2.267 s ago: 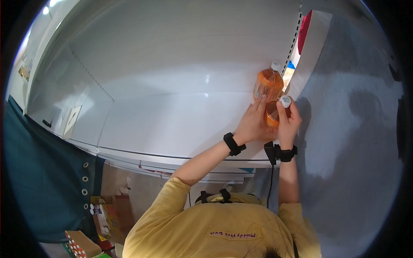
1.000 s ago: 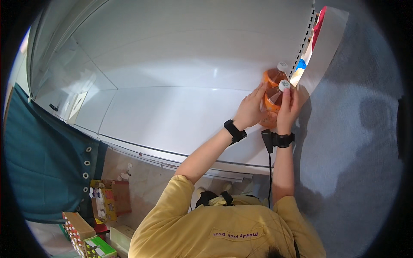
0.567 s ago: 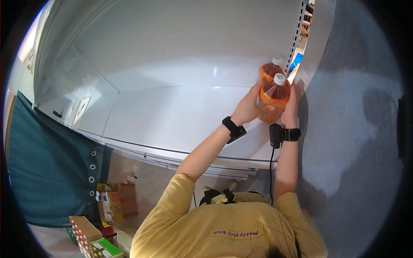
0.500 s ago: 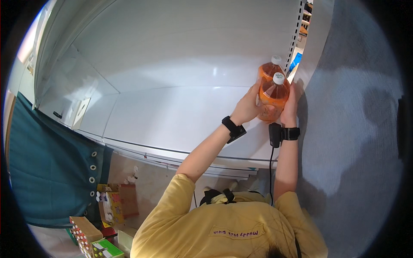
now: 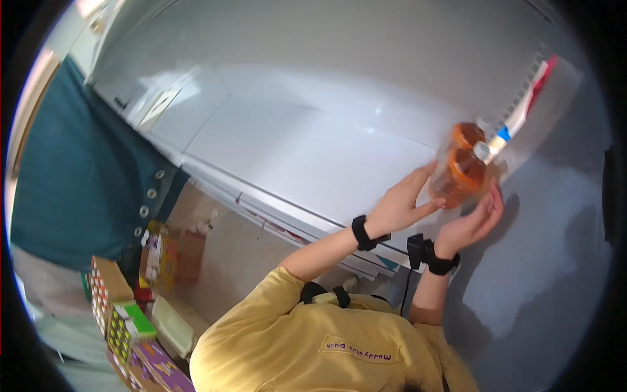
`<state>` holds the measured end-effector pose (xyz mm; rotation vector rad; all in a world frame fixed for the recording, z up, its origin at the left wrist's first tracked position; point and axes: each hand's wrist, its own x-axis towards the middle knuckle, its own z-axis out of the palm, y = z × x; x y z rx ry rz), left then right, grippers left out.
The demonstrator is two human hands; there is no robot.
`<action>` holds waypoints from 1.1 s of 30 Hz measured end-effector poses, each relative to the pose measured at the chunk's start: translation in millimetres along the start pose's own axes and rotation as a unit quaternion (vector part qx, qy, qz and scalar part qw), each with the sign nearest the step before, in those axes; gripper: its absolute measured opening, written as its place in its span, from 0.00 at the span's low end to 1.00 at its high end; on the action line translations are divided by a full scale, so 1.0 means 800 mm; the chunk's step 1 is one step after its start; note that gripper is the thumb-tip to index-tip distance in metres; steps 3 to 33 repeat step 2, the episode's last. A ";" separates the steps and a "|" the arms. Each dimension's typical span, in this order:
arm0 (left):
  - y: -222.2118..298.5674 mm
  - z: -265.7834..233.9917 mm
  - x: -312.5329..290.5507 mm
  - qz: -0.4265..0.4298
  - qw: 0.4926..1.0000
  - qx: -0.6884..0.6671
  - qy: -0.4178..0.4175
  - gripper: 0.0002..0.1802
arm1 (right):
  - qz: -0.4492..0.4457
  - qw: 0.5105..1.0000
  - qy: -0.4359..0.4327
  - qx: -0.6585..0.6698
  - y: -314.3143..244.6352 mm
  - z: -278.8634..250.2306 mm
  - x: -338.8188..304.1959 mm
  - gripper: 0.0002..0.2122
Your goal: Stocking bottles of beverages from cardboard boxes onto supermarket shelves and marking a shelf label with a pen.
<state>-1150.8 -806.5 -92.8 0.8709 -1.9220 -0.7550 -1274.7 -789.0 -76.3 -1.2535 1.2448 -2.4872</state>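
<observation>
Two clear plastic bottles of orange drink with white caps stand one behind the other at the right end of the white shelf. My left hand (image 5: 406, 199) is at the lower left side of the front bottle (image 5: 460, 176), its thumb and fingers spread, the fingertips touching or almost touching it. The rear bottle (image 5: 465, 134) is partly hidden by the front one. To the right and nearer me, my right hand (image 5: 473, 219) is open, with loosely curved fingers just off the front bottle. Both wrists wear black straps. The bottles and fingertips are slightly blurred.
The white shelf (image 5: 281, 153) has a front lip and a slotted upright (image 5: 522, 98) beside the bottles. A grey-blue panel (image 5: 555, 261) bounds the right side. At left hang a green curtain (image 5: 78, 176) and, below, cartons of bottles (image 5: 124, 333) on the floor.
My right hand has come away from the front bottle, toward me, and opened. My left hand has loosened and slid down its side. The whole view has turned and shifted.
</observation>
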 end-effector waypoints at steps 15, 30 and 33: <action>-0.001 -0.030 -0.028 -0.031 0.999 -0.018 -0.020 0.39 | 0.005 0.992 -0.051 0.115 0.003 0.002 -0.011 0.13; -0.001 -0.030 -0.028 -0.031 0.999 -0.018 -0.020 0.39 | 0.005 0.992 -0.051 0.115 0.003 0.002 -0.011 0.13; -0.001 -0.030 -0.028 -0.031 0.999 -0.018 -0.020 0.39 | 0.005 0.992 -0.051 0.115 0.003 0.002 -0.011 0.13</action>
